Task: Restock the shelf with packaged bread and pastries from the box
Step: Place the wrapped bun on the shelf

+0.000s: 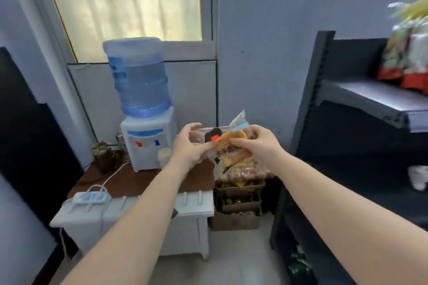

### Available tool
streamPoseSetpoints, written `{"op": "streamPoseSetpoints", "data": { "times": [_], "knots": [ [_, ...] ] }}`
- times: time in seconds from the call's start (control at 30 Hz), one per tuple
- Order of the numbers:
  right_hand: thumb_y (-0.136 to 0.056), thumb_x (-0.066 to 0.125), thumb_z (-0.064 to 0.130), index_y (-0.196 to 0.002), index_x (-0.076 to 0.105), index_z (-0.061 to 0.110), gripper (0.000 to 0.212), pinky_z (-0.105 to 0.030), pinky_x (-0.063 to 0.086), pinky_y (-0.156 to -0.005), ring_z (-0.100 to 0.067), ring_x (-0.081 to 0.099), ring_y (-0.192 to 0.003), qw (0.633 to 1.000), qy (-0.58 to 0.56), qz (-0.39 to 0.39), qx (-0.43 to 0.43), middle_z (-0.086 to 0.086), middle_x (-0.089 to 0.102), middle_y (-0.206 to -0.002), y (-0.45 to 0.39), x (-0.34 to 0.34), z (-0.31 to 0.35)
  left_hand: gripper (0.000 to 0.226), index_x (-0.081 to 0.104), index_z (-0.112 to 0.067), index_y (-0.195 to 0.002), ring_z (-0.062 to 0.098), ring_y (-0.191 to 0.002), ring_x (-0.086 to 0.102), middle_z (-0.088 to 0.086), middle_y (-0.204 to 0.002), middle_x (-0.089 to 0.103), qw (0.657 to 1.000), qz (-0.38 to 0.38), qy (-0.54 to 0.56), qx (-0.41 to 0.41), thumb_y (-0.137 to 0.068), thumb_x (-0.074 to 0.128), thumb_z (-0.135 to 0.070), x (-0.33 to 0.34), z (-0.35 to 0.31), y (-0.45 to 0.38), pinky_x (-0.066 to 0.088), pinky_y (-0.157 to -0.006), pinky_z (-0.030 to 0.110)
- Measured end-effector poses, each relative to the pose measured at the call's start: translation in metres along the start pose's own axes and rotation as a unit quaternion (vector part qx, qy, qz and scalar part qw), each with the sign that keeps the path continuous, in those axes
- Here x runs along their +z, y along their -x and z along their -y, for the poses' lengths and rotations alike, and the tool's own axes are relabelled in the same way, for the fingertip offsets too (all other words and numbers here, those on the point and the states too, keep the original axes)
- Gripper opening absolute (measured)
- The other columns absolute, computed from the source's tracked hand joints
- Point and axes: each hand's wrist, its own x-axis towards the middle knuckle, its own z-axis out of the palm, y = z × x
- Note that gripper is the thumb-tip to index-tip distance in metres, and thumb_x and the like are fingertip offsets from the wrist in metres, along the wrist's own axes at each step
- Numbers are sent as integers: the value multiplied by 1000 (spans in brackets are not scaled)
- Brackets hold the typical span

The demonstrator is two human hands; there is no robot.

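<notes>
At far left a white tabletop water dispenser carrying a blue translucent bottle stands on a brown-topped white cabinet. Mid-frame, the left hand pinches the left edge of a clear plastic-wrapped golden bread packet while the right hand grips its right side, holding it in the air above stacked brown cardboard boxes. To the right stands a dark grey metal shelf with blurred colourful snack bags.

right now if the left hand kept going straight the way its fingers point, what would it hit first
Most likely the clear plastic-wrapped bread packet, which the left hand already pinches at one edge and the right hand grips opposite. Beyond it stands the blue-grey wall; depth is hard to judge here.
</notes>
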Motion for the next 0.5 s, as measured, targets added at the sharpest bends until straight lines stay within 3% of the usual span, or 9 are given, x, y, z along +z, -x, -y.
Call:
{"op": "streamPoseSetpoints", "data": {
  "times": [0.07,0.1,0.2,0.33,0.5],
  "knots": [
    [-75,79,27,-96,61,18,29,-26,55,-71,-15,66,-88,998,-35,-54,-26,-1,68,-95,9,-42,12,55,50,-20,-120,25,-103,61,7,-113,58,998,31,51,19,-74,79,-26,37,-28,-7,58,-78,44],
    [-76,78,27,-96,61,19,28,-24,54,-71,-15,66,-87,995,-51,-82,-40,0,68,-94,14,-62,17,48,50,-22,-116,26,-104,61,9,-113,59,996,55,66,30,-76,77,-25,57,-42,-7,57,-78,45],
    [-77,77,26,-94,62,18,24,-34,56,-85,-20,68,-93,979,-83,-169,-78,-4,70,-96,34,-123,21,42,48,-24,-112,20,-99,62,4,-109,62,982,118,118,86,-80,74,-23,122,-92,4,55,-69,34],
    [-79,75,26,-98,62,17,25,-41,53,-92,-22,67,-98,955,-104,-259,-102,-8,70,-102,73,-209,20,48,47,-22,-117,20,-93,68,-5,-94,68,959,187,162,140,-79,75,-14,203,-157,30,59,-73,38],
    [-80,73,33,-106,60,21,32,-34,52,-91,-18,63,-102,926,-70,-351,-116,-2,67,-105,138,-328,5,48,46,-29,-114,17,-93,67,-8,-98,67,931,256,160,203,-78,76,-21,312,-224,78,57,-80,34]
  ]
}}
